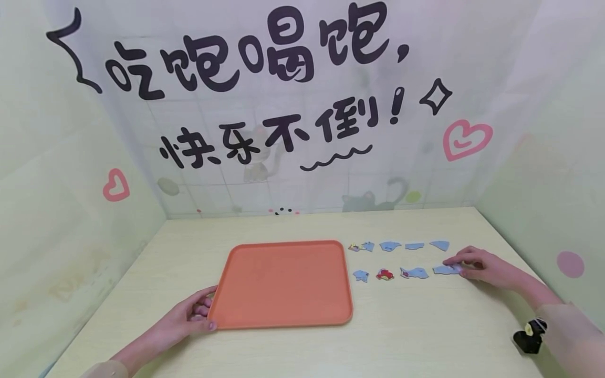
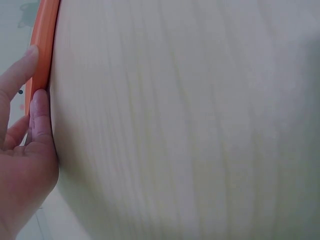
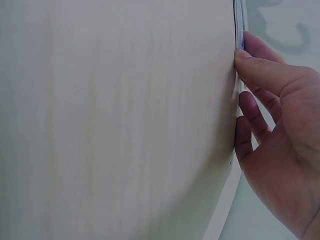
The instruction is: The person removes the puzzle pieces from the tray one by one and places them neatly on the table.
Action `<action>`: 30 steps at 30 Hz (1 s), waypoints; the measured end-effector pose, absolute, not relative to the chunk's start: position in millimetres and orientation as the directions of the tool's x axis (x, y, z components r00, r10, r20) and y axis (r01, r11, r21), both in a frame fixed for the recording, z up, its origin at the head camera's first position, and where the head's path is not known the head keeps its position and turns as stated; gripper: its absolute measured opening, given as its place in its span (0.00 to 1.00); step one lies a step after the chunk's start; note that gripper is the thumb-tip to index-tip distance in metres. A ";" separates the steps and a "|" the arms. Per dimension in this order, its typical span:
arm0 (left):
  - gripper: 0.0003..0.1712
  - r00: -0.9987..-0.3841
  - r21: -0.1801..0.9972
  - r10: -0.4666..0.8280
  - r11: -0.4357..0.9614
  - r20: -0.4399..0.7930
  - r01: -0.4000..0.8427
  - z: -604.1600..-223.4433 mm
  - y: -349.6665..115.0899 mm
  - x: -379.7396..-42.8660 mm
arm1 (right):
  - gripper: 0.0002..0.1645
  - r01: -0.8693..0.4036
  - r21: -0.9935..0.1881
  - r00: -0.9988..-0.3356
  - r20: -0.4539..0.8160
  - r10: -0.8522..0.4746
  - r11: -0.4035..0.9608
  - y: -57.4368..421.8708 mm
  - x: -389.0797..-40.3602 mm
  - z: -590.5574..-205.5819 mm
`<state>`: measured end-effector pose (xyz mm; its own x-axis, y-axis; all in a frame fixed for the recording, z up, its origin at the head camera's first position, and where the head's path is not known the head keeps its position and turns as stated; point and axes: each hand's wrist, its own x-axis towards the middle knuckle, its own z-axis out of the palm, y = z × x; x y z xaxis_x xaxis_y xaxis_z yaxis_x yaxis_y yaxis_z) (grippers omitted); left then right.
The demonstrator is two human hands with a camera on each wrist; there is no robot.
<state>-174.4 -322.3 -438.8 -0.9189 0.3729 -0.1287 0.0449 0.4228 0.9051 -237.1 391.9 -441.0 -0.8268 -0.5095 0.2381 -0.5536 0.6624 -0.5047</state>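
An orange rectangular tray (image 1: pixel 283 286) lies on the table. My left hand (image 1: pixel 184 317) grips its near left corner, with the thumb at the rim; in the left wrist view, the thumb and fingers meet the tray's edge (image 2: pixel 46 45). To the right, my right hand (image 1: pixel 489 269) pinches a flat light-blue puzzle piece (image 1: pixel 443 270) at its right end, low at the tabletop. That piece is the rightmost of the near row. Beside it lie a blue piece with a dark red spot (image 1: pixel 415 273), a red piece (image 1: pixel 385 274) and a small blue piece (image 1: pixel 361 275).
A far row holds several more pieces: a yellow-and-blue one (image 1: pixel 361 246), a blue one (image 1: pixel 389 245), a narrow strip (image 1: pixel 414 245) and a triangular one (image 1: pixel 440 245). A black object (image 1: pixel 528 338) is near my right sleeve. Printed wall sheets surround the pale wooden table (image 1: pixel 402 336).
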 end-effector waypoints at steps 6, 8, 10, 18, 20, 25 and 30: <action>0.50 -0.920 0.903 0.367 0.427 -0.139 0.034 -439.8 -322.3 -174.1 | 0.17 -0.549 -0.503 -0.830 0.233 -0.507 0.668 392.6 -237.3 -440.0; 0.50 -0.920 0.901 0.367 0.431 -0.139 0.036 -440.8 -323.0 -174.2 | 0.17 -0.548 -0.506 -0.830 0.231 -0.507 0.666 392.9 -237.5 -440.5; 0.50 -0.920 0.901 0.368 0.433 -0.138 0.038 -441.7 -323.4 -174.3 | 0.18 -0.548 -0.516 -0.829 0.228 -0.511 0.659 393.3 -237.7 -441.4; 0.50 -0.918 0.906 0.378 0.420 -0.125 0.050 -443.6 -324.2 -175.1 | 0.20 -0.534 -0.568 -0.828 0.200 -0.525 0.626 394.4 -241.1 -442.6; 0.50 -0.916 0.909 0.384 0.412 -0.114 0.060 -444.1 -324.2 -175.9 | 0.20 -0.532 -0.570 -0.827 0.194 -0.527 0.626 394.4 -242.4 -442.0; 0.50 -0.914 0.906 0.390 0.417 -0.112 0.067 -444.4 -322.2 -177.0 | 0.20 -0.508 -0.563 -0.844 0.177 -0.506 0.651 394.3 -243.3 -441.5; 0.50 -0.914 0.855 0.388 0.508 -0.121 0.102 -438.8 -317.7 -179.4 | 0.22 -0.434 -0.525 -0.892 0.133 -0.433 0.732 392.1 -240.8 -440.1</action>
